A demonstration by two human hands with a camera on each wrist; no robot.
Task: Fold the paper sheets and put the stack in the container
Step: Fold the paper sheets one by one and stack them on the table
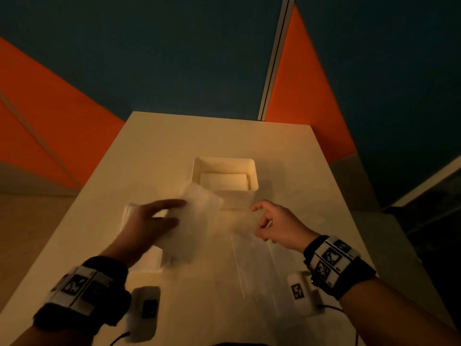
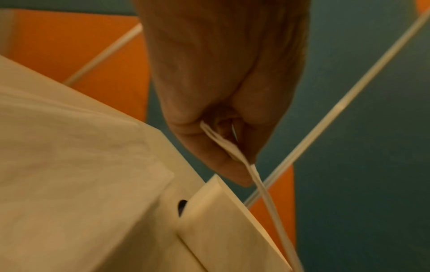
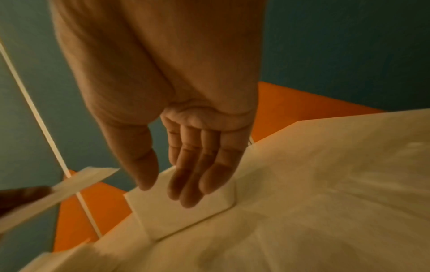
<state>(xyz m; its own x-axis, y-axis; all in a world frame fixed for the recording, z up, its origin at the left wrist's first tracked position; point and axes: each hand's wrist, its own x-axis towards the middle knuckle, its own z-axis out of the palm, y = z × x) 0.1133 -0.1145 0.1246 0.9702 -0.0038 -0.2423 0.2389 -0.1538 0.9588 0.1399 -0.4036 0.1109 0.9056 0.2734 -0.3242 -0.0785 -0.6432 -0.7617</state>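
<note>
While the white desk (image 1: pixel 154 151) fills the head view, a shallow white tray (image 1: pixel 129 213) lies at about nine o'clock, partly under the left hand (image 1: pixel 149 221). That hand pinches a thin, blurred white paper sheet (image 1: pixel 197 221) between thumb and curled fingers (image 2: pixel 209 147), holding it above the desk centre. At twelve o'clock stands the square white plastic container (image 1: pixel 250 163), with white folded paper lying flat on its floor. At three o'clock the right hand (image 1: pixel 277 226) hovers, fingers (image 3: pixel 197 174) loosely extended and grasping nothing. To fold well, I judge the right hand should catch the sheet's free edge, match corners, then press the crease flat on the desk. No readable writing shows; only black-and-white square markers on both wristbands (image 1: pixel 331 260).
</note>
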